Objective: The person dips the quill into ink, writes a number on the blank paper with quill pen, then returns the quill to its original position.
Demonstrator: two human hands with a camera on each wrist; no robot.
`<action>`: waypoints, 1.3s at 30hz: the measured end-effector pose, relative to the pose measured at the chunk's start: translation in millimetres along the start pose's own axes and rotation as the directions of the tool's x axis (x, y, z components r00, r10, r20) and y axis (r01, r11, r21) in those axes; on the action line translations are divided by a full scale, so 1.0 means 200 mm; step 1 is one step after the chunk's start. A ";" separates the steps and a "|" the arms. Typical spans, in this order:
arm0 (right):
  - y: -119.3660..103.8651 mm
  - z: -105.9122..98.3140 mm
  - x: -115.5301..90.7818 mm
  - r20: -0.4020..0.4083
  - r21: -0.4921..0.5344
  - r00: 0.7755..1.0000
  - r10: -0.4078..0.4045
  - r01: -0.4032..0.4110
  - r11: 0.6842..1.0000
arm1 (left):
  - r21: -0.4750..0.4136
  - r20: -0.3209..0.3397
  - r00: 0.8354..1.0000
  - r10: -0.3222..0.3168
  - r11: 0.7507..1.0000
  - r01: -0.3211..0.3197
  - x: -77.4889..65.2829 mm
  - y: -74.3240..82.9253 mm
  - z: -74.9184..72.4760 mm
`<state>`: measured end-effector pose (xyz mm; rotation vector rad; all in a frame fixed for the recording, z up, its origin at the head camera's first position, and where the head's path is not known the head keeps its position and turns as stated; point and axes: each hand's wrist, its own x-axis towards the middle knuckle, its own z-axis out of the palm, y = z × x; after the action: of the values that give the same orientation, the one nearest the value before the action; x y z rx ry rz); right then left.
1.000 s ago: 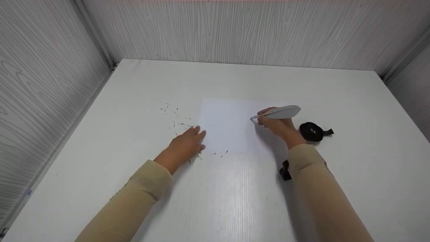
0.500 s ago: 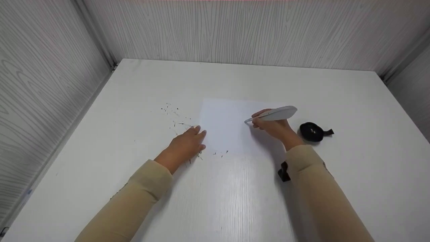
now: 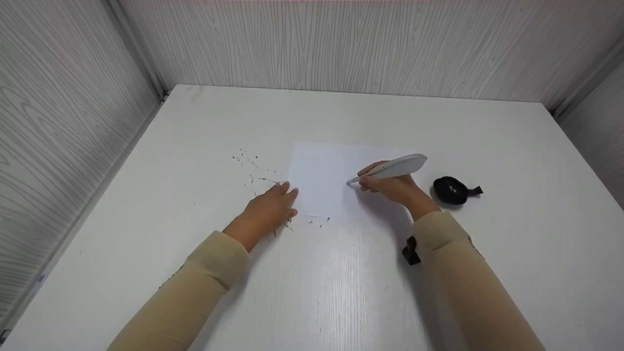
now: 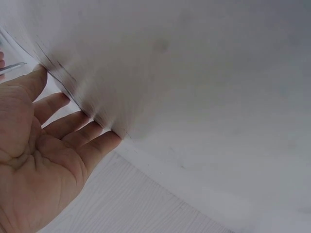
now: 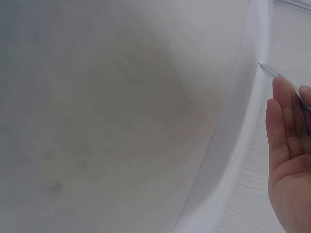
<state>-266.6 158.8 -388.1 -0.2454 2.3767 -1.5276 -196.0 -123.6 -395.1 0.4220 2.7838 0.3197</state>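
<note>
A white sheet of paper (image 3: 319, 180) lies on the table. My left hand (image 3: 267, 212) rests at the sheet's left edge with its fingers spread and relaxed; in the left wrist view the fingertips of this hand (image 4: 53, 141) touch the surface. My right hand (image 3: 390, 187) pinches a white feather-shaped quill pen (image 3: 402, 166) between thumb and fingers. Its tip points down and left at the right half of the paper; whether it touches cannot be told. The right wrist view shows the pen's thin tip (image 5: 269, 71) beyond the fingers of the right hand (image 5: 291, 145).
A small black dish with a short handle (image 3: 451, 190) sits right of my right wrist. Beside the right sleeve lies a black object (image 3: 410, 252), partly hidden. Dark marks (image 3: 251, 163) speckle the white table around the left hand. Wood-grain walls stand at the back and sides.
My right hand has moved left and a little nearer to me, carrying the quill pen across the paper. The left hand stays in place.
</note>
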 end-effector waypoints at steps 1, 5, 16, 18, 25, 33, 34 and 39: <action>0.00 0.00 0.00 0.004 -0.005 1.000 -0.004 0.004 1.000 | 0.000 -0.002 1.000 -0.001 1.000 0.001 0.00 0.00 0.00; 0.01 0.00 -0.01 0.029 0.034 0.999 -0.026 0.025 0.999 | 0.012 -0.011 1.000 -0.019 1.000 0.020 0.01 0.00 0.01; 0.03 -0.01 -0.05 0.075 0.025 0.997 -0.021 0.019 1.000 | 0.015 -0.002 1.000 -0.025 1.000 0.026 0.01 0.00 0.01; 0.03 -0.02 -0.06 0.082 0.014 0.996 -0.020 0.019 1.000 | 0.013 -0.003 1.000 -0.020 1.000 0.021 0.01 0.00 0.01; 0.05 -0.04 -0.07 0.086 -0.004 0.996 0.016 -0.015 1.000 | 0.017 -0.004 1.000 -0.010 1.000 0.010 0.01 0.00 0.01; 0.07 -0.07 -0.11 0.097 0.024 0.995 0.015 -0.017 1.000 | 0.019 -0.008 1.000 -0.001 1.000 0.001 0.01 0.00 0.01; 0.07 -0.08 -0.12 0.101 0.031 0.995 0.008 -0.011 0.999 | 0.021 -0.009 1.000 0.000 1.000 0.000 0.01 0.00 0.01; 0.08 -0.11 -0.14 0.108 0.044 0.994 -0.001 -0.004 0.999 | 0.027 -0.001 1.000 0.002 1.000 -0.002 0.00 0.00 0.01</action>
<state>-247.2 192.3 -390.1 -0.3084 2.2568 -1.5239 -195.7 -123.3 -396.8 0.4306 2.7919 0.2826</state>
